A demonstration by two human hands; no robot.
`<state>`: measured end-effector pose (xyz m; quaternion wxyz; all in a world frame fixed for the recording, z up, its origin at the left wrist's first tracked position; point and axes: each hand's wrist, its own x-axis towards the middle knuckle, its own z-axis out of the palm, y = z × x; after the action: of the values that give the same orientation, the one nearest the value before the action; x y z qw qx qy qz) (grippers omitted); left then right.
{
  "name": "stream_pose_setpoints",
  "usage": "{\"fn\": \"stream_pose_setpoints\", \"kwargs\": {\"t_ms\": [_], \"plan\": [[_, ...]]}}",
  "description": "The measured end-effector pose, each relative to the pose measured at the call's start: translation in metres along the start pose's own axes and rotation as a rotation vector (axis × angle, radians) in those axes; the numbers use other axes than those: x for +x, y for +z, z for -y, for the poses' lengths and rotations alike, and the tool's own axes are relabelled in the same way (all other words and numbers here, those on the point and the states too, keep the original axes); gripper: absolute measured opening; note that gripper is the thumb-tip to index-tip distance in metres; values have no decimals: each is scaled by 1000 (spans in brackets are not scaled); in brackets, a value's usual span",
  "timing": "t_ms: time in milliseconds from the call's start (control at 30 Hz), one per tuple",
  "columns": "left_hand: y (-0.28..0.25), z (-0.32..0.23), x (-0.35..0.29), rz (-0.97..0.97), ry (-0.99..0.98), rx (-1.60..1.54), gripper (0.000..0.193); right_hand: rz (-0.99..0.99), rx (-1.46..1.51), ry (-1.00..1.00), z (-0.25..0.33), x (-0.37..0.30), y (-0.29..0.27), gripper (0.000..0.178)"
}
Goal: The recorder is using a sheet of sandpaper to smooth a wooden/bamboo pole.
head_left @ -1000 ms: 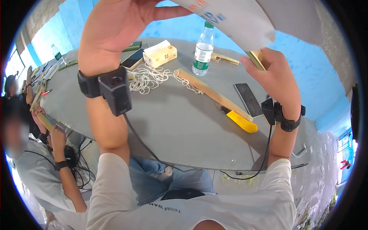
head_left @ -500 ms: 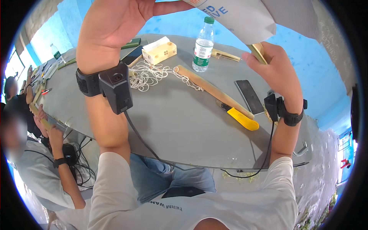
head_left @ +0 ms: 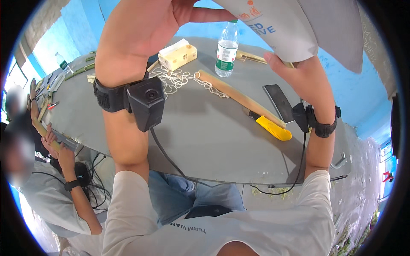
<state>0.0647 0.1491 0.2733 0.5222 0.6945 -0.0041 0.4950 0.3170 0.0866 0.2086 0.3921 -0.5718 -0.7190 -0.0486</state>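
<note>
My left hand (head_left: 149,32) is raised at the top of the view, its thumb reaching to a curled sheet of sandpaper (head_left: 288,36) with a printed white back and a grey side. The upper edge cuts off its other fingers. At the upper right, my right hand (head_left: 305,81) grips a split bamboo piece (head_left: 291,65), of which only a sliver shows below the sheet. Both wrists carry strapped black cameras. Below my hands, a long bamboo strip (head_left: 239,98) lies slantwise on the grey table, beside a yellow utility knife (head_left: 273,128) and a dark phone (head_left: 279,102).
A water bottle (head_left: 226,51) stands near the table's far side, with another bamboo piece (head_left: 251,57) to its right. Tangled white string (head_left: 175,81) lies before a tissue pack (head_left: 178,54). At left, another person's hands (head_left: 57,147) hold bamboo. A metal clamp (head_left: 339,161) sits at the right edge.
My left hand and the sandpaper have shifted right. The sheet has come lower and now covers most of the bamboo piece in my right hand.
</note>
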Motion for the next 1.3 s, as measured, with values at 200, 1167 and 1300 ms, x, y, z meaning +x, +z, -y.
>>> {"fn": "stream_pose_setpoints", "kwargs": {"t_ms": [200,1167,1300], "plan": [[-4,-2,-3,12,-22,-94,57,0,21,-27,-1,0,2,40],[-10,-6,-5,-230,371,339,55,61,-78,31,0,2,-12,36],[-19,-15,-6,14,217,26,58,66,-41,41,6,-4,-4,36]]}}
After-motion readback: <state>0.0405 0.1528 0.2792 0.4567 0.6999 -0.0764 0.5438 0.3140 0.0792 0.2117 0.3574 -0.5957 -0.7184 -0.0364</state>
